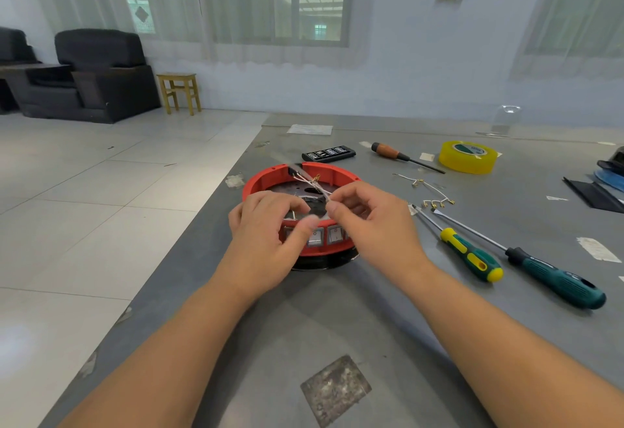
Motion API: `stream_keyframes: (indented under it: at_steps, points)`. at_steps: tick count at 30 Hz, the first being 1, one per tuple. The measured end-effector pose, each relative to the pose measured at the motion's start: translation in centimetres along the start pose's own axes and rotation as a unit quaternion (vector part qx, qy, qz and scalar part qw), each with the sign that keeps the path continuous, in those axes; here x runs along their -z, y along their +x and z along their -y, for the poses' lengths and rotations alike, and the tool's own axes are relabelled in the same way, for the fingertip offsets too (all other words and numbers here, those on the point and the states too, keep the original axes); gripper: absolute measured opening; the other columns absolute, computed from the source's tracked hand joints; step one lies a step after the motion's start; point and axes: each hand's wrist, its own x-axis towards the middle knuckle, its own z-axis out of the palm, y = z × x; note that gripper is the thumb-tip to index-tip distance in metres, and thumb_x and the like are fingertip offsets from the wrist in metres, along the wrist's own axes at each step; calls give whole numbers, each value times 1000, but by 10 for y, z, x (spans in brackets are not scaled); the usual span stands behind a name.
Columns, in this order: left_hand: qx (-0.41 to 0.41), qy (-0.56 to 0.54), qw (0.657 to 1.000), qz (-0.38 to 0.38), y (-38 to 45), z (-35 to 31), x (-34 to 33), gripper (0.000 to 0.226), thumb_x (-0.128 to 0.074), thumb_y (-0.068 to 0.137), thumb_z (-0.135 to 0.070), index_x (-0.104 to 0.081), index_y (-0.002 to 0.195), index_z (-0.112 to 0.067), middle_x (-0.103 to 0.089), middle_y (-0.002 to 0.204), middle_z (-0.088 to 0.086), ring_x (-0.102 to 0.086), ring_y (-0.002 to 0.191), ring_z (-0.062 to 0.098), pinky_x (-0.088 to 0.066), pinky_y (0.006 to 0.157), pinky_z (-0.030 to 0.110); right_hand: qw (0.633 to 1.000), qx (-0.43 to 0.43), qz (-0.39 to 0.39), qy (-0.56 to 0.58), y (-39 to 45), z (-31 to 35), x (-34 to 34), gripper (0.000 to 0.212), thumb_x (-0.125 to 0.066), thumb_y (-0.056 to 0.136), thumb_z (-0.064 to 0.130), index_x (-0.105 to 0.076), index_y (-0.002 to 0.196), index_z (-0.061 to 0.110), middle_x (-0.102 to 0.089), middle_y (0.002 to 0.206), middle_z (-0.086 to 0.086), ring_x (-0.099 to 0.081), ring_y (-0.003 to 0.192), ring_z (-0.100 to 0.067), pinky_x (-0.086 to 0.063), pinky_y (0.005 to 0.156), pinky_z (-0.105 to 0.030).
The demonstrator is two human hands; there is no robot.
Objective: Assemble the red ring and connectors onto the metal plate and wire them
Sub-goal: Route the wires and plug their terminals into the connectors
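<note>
- While the red ring (300,176) sits on the grey counter (337,326) atop a dark round base, both hands work just above its near rim.
- Right hand (374,221): its grip is narrow, thumb and forefinger pinching thin white wires (312,182) that run back to the ring's far wall.
- Left hand (266,235): fingers curled over the ring's near edge; whether its grip holds anything I cannot tell, the thumb is blurred.
- Grey rocker switches (334,235) sit in the ring's near wall.
- Loose wires with brass terminals (437,204) lie to the right, near two green-handled screwdrivers (472,255).
- Yellow tape (468,157) lies farther back.
</note>
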Motion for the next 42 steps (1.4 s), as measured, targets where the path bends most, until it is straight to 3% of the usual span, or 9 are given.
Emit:
stream_keyframes:
  at_steps: [3,8,14,18,21,29,35,39,42]
  points:
    - [-10,56,995,84,0,11,6,32,-50,90,-62,-57,115,-43,-51,127,-22,-34,137,6,-16,115,32,996,-68,-19,52,3,0,4,8,-77,89,21,-73,86,26,-76,80,4,-70,72,-9,-56,67,-26]
    - [8,78,994,79,3,17,10,56,-43,82,-78,-57,121,-41,-51,132,-13,-37,136,11,-25,117,42,989,-114,-41,83,7,-1,7,8,-77,90,22,-71,85,23,-78,81,5,-70,70,-9,-57,72,-33]
    - [77,127,982,114,7,23,11,65,-36,75,-90,-52,101,-32,-49,118,-13,-33,134,16,-35,111,45,989,-124,-71,39,8,-6,9,9,-80,87,30,-74,80,31,-72,73,14,-62,67,-3,-54,65,-29]
    - [71,71,989,106,7,19,4,49,-60,84,-78,-54,94,-30,-51,104,-17,-32,125,9,-43,100,36,990,-120,-59,39,9,-5,10,9,-80,87,27,-75,80,29,-72,73,17,-64,68,3,-50,63,-18]
    - [61,39,994,76,6,16,2,44,-70,80,-70,-57,90,-29,-51,97,-21,-30,116,2,-39,88,27,990,-123,-67,25,10,-5,13,7,-80,87,28,-75,82,29,-74,76,13,-68,71,-3,-53,64,-22]
    - [-75,127,989,-12,3,14,-1,52,-75,79,-63,-55,87,-16,-49,95,-10,-36,116,17,-35,88,22,991,-116,-56,34,13,7,20,9,-80,86,20,-71,84,21,-75,70,0,-76,67,-12,-53,60,-30]
    - [-172,180,966,-69,2,16,-11,53,-74,83,-60,-55,86,-10,-53,92,1,-44,113,29,-44,99,35,994,-105,2,25,13,12,22,10,-78,86,11,-69,84,16,-75,74,-4,-76,62,-16,-51,50,-25]
    - [-214,217,949,-83,2,18,-16,52,-66,87,-63,-54,87,-12,-55,92,3,-46,112,31,-44,101,40,995,-94,43,-11,13,11,24,13,-75,83,6,-68,80,17,-73,63,-2,-74,59,-11,-49,49,-16]
    - [-222,240,942,-77,1,17,-17,54,-65,88,-64,-55,87,-11,-59,95,5,-49,113,34,-46,103,43,993,-87,68,-27,15,9,27,15,-73,84,4,-66,80,17,-73,65,1,-74,60,-13,-49,48,-18]
